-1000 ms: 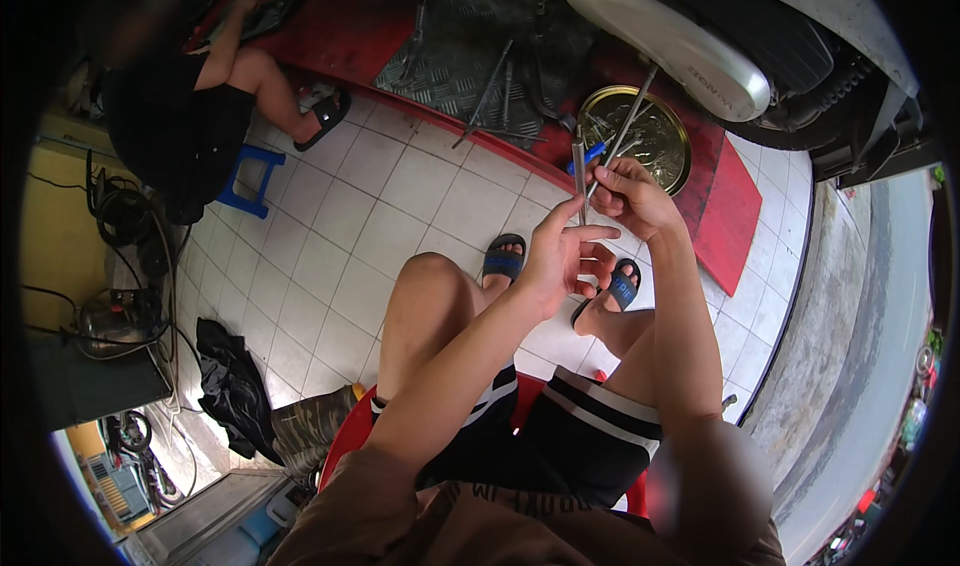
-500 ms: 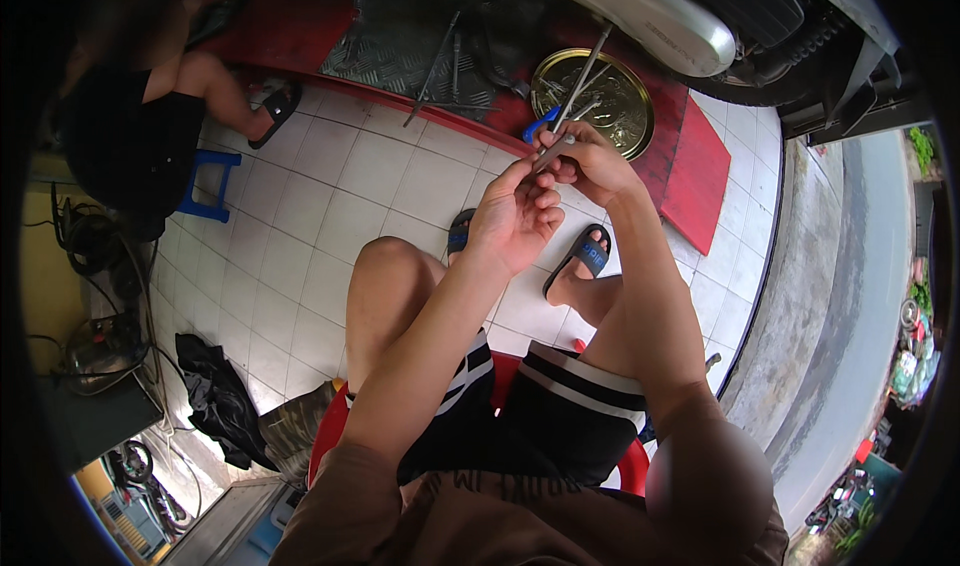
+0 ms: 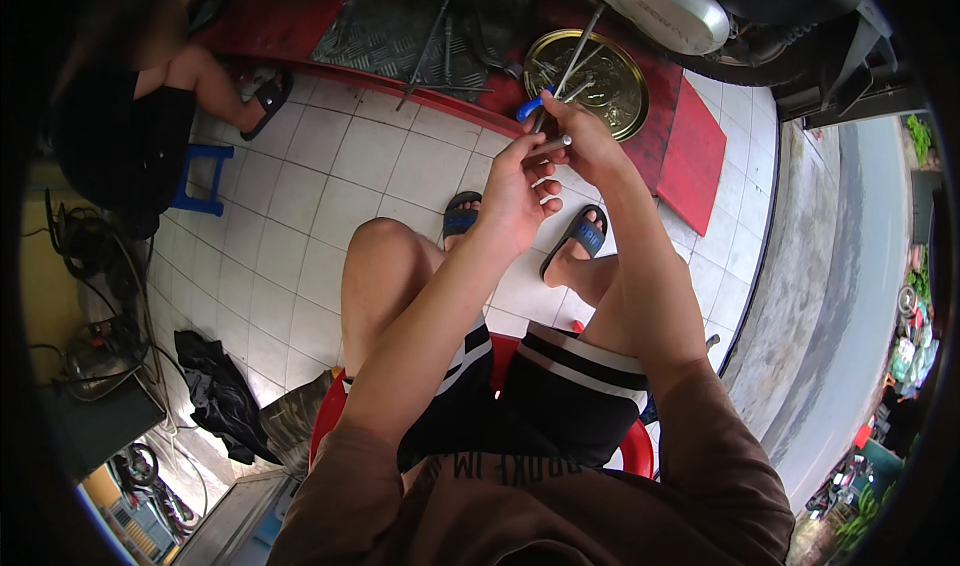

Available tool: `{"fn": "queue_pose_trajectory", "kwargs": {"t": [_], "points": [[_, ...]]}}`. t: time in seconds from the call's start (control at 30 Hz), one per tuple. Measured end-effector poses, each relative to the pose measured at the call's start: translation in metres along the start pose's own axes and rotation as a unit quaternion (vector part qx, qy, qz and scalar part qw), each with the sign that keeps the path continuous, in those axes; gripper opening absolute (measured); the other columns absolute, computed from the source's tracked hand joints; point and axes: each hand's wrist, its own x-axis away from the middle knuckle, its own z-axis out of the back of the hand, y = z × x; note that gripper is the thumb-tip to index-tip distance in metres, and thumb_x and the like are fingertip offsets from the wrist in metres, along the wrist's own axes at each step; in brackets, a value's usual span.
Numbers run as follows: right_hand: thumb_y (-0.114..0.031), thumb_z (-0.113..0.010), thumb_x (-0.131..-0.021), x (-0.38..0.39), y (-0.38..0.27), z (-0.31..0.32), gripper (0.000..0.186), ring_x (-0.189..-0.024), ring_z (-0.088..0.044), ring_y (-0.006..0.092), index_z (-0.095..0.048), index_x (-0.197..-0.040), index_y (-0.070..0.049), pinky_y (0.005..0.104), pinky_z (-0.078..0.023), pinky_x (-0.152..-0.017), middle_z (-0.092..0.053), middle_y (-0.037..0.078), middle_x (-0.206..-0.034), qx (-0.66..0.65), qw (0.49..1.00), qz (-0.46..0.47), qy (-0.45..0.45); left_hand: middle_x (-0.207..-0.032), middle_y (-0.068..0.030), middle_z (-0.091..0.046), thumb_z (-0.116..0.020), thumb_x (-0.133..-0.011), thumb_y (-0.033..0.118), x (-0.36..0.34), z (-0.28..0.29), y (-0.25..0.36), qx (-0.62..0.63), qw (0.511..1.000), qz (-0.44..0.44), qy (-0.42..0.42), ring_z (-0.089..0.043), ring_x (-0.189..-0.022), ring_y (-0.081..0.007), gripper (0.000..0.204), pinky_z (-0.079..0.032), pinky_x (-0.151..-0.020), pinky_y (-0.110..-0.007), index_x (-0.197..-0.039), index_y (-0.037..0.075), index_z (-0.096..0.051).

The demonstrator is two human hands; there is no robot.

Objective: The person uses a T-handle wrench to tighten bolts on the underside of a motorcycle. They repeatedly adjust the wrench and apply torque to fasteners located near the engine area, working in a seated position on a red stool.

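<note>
In front of my knees my hands are close together, near the edge of the red platform. My left hand (image 3: 512, 198) pinches a short silver metal rod (image 3: 550, 147) between thumb and forefinger, with its other fingers loosely curled. Its round end points toward my right palm. My right hand (image 3: 592, 149) is bent inward just beyond it, its fingertips closed around something dark and partly hidden. Beside those fingertips shows a blue handle-like piece (image 3: 528, 110). A long thin metal shaft (image 3: 580, 48) runs up from there across the tray; whether my right hand touches it, I cannot tell.
A round gold-coloured tray (image 3: 632, 106) holding small metal parts sits on the red platform (image 3: 690, 166). Long tools (image 3: 430, 51) lie on its dark ribbed plate. A motorcycle (image 3: 670, 11) stands above. Another person (image 3: 120, 146) sits at the left by a blue stool (image 3: 207, 179).
The silver rod has turned so its end points right, below my right fingers. My hands have shifted slightly against each other. The whole view has moved a little.
</note>
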Motion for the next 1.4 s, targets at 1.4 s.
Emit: {"fn": "queue_pose_trajectory", "kwargs": {"t": [1.4], "points": [[-0.014, -0.056, -0.087, 0.004, 0.015, 0.042, 0.011, -0.056, -0.040, 0.0083, -0.060, -0.091, -0.003, 0.0252, -0.031, -0.050, -0.048, -0.001, -0.068, 0.046, 0.983, -0.022, 0.179, -0.099, -0.0205, -0.069, -0.061, -0.087, 0.036, -0.030, 0.010, 0.019, -0.836, 0.533, -0.069, 0.114, -0.067, -0.094, -0.0350, 0.039, -0.053, -0.083, -0.045, -0.095, -0.001, -0.069]]}}
